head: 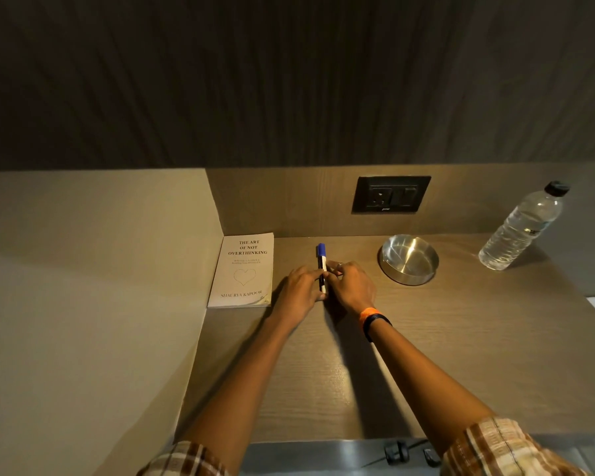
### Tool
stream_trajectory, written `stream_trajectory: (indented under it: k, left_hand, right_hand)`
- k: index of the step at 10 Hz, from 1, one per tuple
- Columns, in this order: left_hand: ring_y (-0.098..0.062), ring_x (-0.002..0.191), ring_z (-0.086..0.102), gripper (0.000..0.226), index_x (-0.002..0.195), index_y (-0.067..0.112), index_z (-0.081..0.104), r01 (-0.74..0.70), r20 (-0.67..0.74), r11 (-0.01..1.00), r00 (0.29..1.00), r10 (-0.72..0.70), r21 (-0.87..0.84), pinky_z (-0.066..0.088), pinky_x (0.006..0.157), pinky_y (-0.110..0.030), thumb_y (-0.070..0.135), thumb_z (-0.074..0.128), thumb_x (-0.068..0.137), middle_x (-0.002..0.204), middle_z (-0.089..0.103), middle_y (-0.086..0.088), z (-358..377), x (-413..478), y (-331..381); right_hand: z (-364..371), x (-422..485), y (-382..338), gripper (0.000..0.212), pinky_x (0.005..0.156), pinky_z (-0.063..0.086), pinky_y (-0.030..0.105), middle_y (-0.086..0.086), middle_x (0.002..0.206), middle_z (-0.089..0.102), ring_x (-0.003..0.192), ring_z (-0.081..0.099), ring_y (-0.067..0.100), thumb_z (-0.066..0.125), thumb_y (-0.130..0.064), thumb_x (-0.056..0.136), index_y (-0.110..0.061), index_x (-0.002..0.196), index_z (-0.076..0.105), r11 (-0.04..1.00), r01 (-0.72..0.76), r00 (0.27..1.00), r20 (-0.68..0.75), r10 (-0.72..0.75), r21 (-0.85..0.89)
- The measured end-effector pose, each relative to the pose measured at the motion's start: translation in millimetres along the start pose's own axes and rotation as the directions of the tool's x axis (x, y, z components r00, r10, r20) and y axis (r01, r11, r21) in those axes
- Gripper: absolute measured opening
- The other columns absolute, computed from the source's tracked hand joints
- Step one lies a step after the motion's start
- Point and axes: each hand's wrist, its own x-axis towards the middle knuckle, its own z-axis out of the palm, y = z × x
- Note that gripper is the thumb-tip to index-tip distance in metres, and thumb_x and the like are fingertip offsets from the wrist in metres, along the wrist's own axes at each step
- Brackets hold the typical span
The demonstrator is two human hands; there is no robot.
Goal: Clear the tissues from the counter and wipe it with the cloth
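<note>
The brown wood-grain counter (426,355) is cut off at three o'clock. No tissues or cloth can be seen. A white paperback book (243,271) lies at nine o'clock. The blue-capped white marker (321,266) is pinched between left hand (299,290) and right hand (351,286), its lower end hidden.

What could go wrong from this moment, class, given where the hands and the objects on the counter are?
1. Both hands, left hand and right hand, hold the marker; if its blue cap comes off, ink might mark the counter or the book beside it.
2. A wide wipe could knock the upright water bottle or push the metal ashtray.
3. No tissues or cloth are visible here.
</note>
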Motion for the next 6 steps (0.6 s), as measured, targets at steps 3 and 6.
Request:
stream_trajectory:
  k: [3,6]
  left_hand:
    - [-0.022,0.122,0.055,0.055,0.138,0.018,0.057,-0.045,-0.044,0.998,0.998,0.047,0.044,0.046,0.104,-0.037,0.018,0.075,0.086,0.130,0.062,-0.007,7.1,4.0,-4.2]
    - [-0.022,0.142,0.040,0.071,0.153,0.021,0.030,-0.045,-0.251,0.955,0.960,0.122,0.294,0.040,0.115,-0.041,0.052,0.054,0.094,0.154,0.040,-0.006,28.3,-39.3,4.2]
  right_hand:
    - [6.3,1.9,1.3,0.040,0.090,0.050,0.038,0.010,0.127,0.063,0.114,0.064,0.030,0.052,-0.044,0.101,-0.031,0.138,0.060,0.997,-0.007,0.999,-0.036,0.004,-0.071]
    - [-11.6,-55.8,33.2,0.050,0.097,0.047,0.041,0.008,0.140,0.051,0.128,0.050,0.025,0.038,-0.049,0.103,-0.020,0.141,0.054,0.938,0.193,0.958,-0.150,-0.244,-0.288]
